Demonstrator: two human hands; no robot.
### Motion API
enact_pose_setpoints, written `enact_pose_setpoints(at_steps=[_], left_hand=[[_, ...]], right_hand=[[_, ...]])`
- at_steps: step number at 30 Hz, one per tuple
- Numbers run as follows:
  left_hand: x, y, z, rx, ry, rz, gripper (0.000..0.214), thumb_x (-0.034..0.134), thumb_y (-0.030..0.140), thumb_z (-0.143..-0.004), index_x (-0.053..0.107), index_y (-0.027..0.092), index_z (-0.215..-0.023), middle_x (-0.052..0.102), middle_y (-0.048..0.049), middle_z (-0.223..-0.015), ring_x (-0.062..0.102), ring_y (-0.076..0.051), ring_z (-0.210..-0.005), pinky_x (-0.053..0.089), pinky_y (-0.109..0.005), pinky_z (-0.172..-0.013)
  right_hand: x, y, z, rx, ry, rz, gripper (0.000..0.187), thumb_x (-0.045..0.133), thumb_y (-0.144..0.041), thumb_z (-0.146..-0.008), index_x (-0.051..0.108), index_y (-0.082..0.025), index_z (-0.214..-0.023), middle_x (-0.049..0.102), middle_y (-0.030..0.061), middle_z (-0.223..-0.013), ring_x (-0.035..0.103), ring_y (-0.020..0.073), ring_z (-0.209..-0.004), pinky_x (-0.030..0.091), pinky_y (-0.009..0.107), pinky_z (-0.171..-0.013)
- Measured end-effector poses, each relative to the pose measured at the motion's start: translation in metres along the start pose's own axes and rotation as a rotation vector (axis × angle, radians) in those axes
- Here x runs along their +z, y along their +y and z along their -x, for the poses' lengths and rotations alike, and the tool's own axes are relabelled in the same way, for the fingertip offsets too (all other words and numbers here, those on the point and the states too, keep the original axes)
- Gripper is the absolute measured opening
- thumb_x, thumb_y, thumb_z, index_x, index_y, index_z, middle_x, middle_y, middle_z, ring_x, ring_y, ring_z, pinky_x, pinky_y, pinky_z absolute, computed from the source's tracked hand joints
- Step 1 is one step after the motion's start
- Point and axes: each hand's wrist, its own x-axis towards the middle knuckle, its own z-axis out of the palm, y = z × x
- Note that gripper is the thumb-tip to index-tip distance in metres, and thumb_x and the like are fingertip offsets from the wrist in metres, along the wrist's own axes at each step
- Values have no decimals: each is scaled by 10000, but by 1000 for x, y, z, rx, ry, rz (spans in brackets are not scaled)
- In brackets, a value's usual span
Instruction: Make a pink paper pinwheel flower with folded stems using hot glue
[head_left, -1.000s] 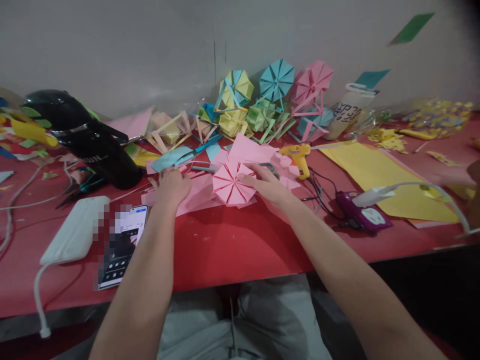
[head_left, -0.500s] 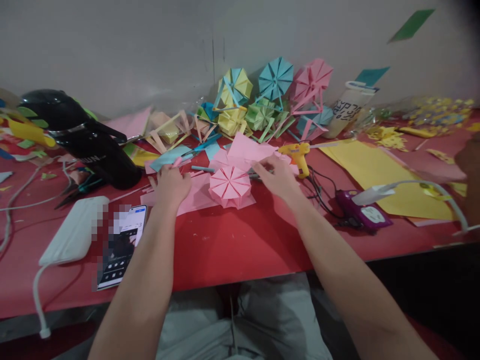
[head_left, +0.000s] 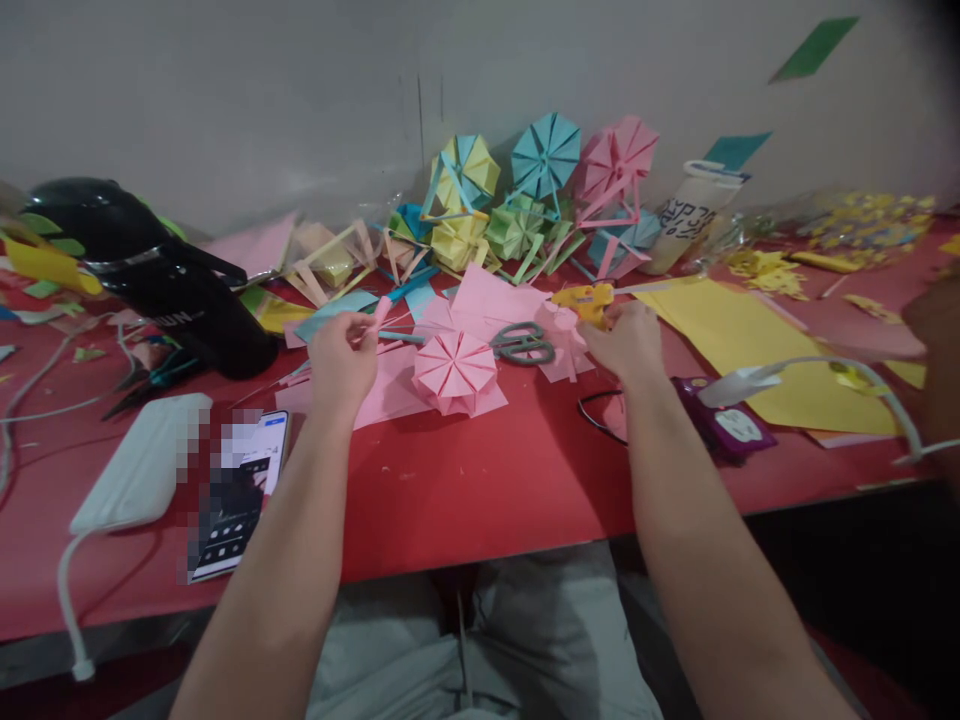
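My left hand [head_left: 341, 358] is closed in a pinch on a thin pink paper strip [head_left: 377, 318], held just above the pink sheets. My right hand [head_left: 626, 341] is wrapped around the handle of the yellow glue gun [head_left: 581, 296] at the right of the pile. Between my hands a folded pink paper wheel [head_left: 454, 366] lies on pink paper [head_left: 390, 392]. Grey-handled scissors [head_left: 519, 343] lie beside the wheel, uncovered.
Finished paper wheels [head_left: 545, 155] in blue, yellow, green and pink stand by the wall. A phone [head_left: 238, 492] and a white power bank [head_left: 139, 465] lie front left, a black device [head_left: 161, 275] behind them. A purple box [head_left: 724, 425] and yellow sheet [head_left: 757, 350] sit right.
My right hand left the pink wheel and went right to the glue gun, baring the scissors. My left hand lifted off the paper with a pink strip pinched in it.
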Motion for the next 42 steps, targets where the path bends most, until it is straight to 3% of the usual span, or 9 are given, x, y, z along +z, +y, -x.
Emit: enact_pose_setpoints(at_steps=[3, 5, 8, 11, 15, 20, 26, 31, 42], left_hand=[[6, 4, 1, -100, -14, 287, 307, 661, 135, -740, 652, 182, -1043, 724, -73, -980, 710, -220, -949, 572, -393, -924], [9, 8, 2, -175, -48, 435, 408, 681, 121, -711, 639, 184, -1112, 719, -61, -955, 717, -214, -921, 591, -388, -891], [10, 16, 5, -228, -117, 583, 436, 703, 137, -696, 643, 184, -1125, 717, -58, -960, 724, -208, -872, 615, -390, -842], [9, 24, 10, -253, -178, 678, 411, 718, 154, -692, 655, 176, -1098, 720, -62, -979, 735, -210, -867, 622, -391, -831], [7, 32, 16, -213, -233, 685, 397, 733, 191, -716, 665, 177, -1106, 732, -69, -981, 746, -225, -888, 627, -403, -826], [4, 38, 22, -167, -250, 659, 368, 786, 238, -703, 680, 172, -1049, 741, -79, -985, 744, -232, -882, 638, -393, -800], [1, 41, 24, -211, -290, 717, 398, 844, 268, -650, 703, 170, -1009, 729, -55, -922, 738, -220, -869, 629, -375, -792], [-1, 45, 27, -287, -363, 801, 371, 874, 272, -614, 715, 175, -935, 706, -12, -852, 727, -188, -827, 626, -385, -819], [0, 45, 28, -339, -399, 880, 291, 834, 223, -682, 693, 165, -931, 728, -29, -831, 759, -216, -875, 638, -385, -837]], right_hand=[[5, -9, 1, 115, 18, 106, 460, 723, -394, -756, 636, -87, -1088, 607, 257, -1202, 545, 399, -1191, 433, 556, -998], [6, -14, 1, 129, 0, 92, 362, 694, -366, -784, 648, -128, -1052, 642, 236, -1181, 566, 401, -1172, 443, 580, -984], [7, -17, -1, 124, -39, -12, 234, 627, -301, -816, 629, -174, -1013, 690, 202, -1101, 620, 370, -1087, 487, 553, -930], [8, -19, -4, 95, -29, -198, 282, 596, -263, -807, 584, -170, -1074, 705, 175, -1079, 654, 317, -1003, 516, 488, -892], [9, -29, -3, 45, -1, -551, 325, 605, -279, -763, 552, -195, -1072, 706, 133, -1066, 653, 237, -825, 547, 420, -751], [-9, -52, 13, -83, -111, -833, 366, 669, -469, -759, 533, -252, -1020, 700, 52, -973, 557, 152, -624, 491, 349, -595], [-36, -78, 42, -264, -333, -899, 378, 695, -598, -782, 588, -249, -884, 655, 38, -828, 527, 152, -596, 474, 349, -578], [-32, -86, 51, -341, -473, -911, 446, 712, -660, -763, 578, -248, -871, 641, 32, -808, 550, 159, -619, 494, 354, -601], [-22, -89, 59, -384, -526, -881, 435, 677, -643, -808, 572, -243, -940, 631, 49, -852, 543, 179, -671, 476, 373, -650]])
